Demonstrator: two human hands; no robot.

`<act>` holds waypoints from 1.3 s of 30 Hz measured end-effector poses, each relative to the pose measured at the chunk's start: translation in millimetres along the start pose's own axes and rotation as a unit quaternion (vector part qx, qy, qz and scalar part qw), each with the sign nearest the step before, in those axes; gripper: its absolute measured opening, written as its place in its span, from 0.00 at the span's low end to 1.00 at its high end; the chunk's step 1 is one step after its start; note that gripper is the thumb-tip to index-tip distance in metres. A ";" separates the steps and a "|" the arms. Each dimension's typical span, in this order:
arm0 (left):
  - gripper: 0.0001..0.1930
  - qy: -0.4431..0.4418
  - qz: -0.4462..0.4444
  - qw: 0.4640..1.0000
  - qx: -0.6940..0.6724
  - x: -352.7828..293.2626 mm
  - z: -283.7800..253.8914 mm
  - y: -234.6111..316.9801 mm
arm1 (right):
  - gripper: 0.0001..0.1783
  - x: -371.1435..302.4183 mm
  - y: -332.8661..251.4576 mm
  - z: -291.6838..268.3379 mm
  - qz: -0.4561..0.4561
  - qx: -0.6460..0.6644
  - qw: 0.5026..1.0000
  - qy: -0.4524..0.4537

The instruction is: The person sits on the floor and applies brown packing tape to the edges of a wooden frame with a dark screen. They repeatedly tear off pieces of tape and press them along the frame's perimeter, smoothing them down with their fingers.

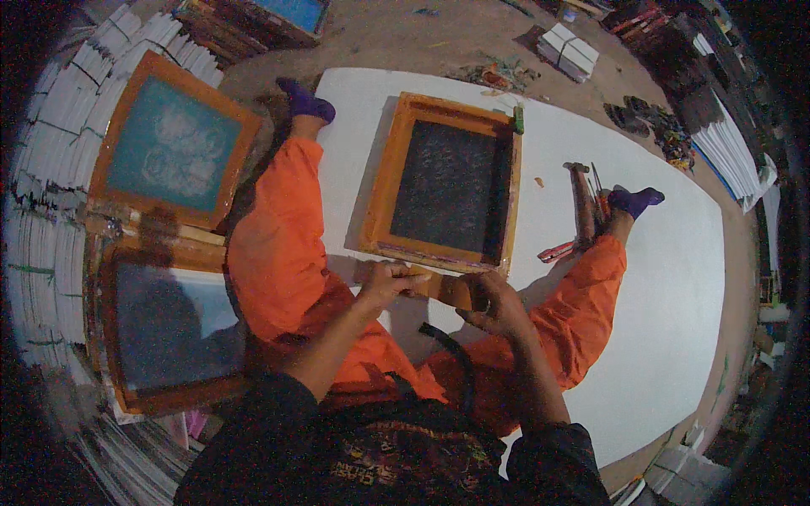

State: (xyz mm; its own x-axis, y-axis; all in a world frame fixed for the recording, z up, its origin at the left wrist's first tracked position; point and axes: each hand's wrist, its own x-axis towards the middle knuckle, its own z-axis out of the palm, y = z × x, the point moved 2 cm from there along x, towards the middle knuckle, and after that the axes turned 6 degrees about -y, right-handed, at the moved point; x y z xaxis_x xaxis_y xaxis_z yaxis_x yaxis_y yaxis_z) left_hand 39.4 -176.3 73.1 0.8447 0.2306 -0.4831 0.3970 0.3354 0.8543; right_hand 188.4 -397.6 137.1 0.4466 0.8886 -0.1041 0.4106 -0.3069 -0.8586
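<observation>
Between my two hands is a short, flat brown strip (448,290) that looks like packing tape. My left hand (388,285) pinches its left end, and my right hand (494,302) is closed on the right end, partly covering it. Just beyond them, a wooden frame with dark mesh (451,181), like a printing screen, lies on the white board (675,278) between my outstretched legs. A small green piece (518,120) sits at the frame's far right corner.
On the right lie a hammer (582,202) and red-handled pliers (557,252) beside my foot. Two more framed screens, one teal (173,143) and one grey (173,325), lean at left against stacked paper bundles (51,244). A tied paper stack (568,52) rests on the far floor.
</observation>
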 end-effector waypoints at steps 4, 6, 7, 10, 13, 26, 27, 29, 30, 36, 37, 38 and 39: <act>0.18 -0.003 -0.010 0.999 0.051 -14.6 10.2 20.6 | 0.34 -7.5 -21.4 2.7 0.065 0.020 0.997 -0.032; 0.19 -0.028 -0.013 0.998 0.056 -8.5 7.0 14.8 | 0.34 -7.9 -21.4 1.6 0.069 0.005 0.997 -0.029; 0.20 -0.018 -0.006 0.997 0.081 -7.5 4.0 12.2 | 0.34 -6.7 -18.2 0.0 0.045 -0.019 0.998 -0.026; 0.20 0.001 0.005 0.996 0.088 -9.6 3.1 30.7 | 0.35 1.6 -27.9 -11.1 0.040 -0.062 0.996 -0.045; 0.19 -0.003 0.021 1.000 0.007 -2.8 -9.6 24.2 | 0.34 -1.5 2.9 -12.0 0.022 -0.011 1.000 -0.012; 0.18 0.038 -0.012 0.999 -0.005 -10.7 -81.0 37.4 | 0.30 -24.3 9.4 -66.3 -0.016 -0.288 0.957 0.000; 0.19 0.041 -0.029 0.999 0.006 -11.9 -88.7 36.2 | 0.31 -25.1 5.6 -69.6 0.029 -0.273 0.962 -0.002; 0.20 0.048 -0.062 0.996 0.038 -6.4 -94.7 31.6 | 0.32 -29.0 -3.8 -78.9 0.121 -0.242 0.963 -0.003; 0.21 0.051 -0.078 0.994 0.054 -3.1 -93.1 29.3 | 0.33 -30.4 -0.1 -80.2 0.117 -0.249 0.961 -0.012; 0.21 0.092 -0.060 0.993 0.049 5.2 -96.4 8.3 | 0.39 -36.0 35.2 -80.7 0.070 -0.323 0.942 -0.061; 0.21 0.094 -0.059 0.992 0.057 6.4 -97.7 3.3 | 0.39 -39.2 41.2 -81.0 0.063 -0.342 0.936 -0.060; 0.20 0.095 -0.057 0.992 0.066 7.6 -93.2 4.0 | 0.39 -42.1 49.4 -81.7 0.057 -0.360 0.929 -0.058; 0.20 0.096 -0.056 0.991 0.074 7.8 -90.8 4.4 | 0.37 -43.4 61.7 -81.6 0.086 -0.347 0.933 -0.033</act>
State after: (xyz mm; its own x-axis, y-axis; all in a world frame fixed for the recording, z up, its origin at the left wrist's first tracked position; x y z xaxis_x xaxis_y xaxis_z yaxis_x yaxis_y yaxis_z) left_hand 15.1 -90.1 55.7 0.7145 0.3743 -0.5911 0.5445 0.2332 0.8057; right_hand 259.2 -482.9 129.6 0.5135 0.8176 -0.2604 0.7629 -0.5740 -0.2976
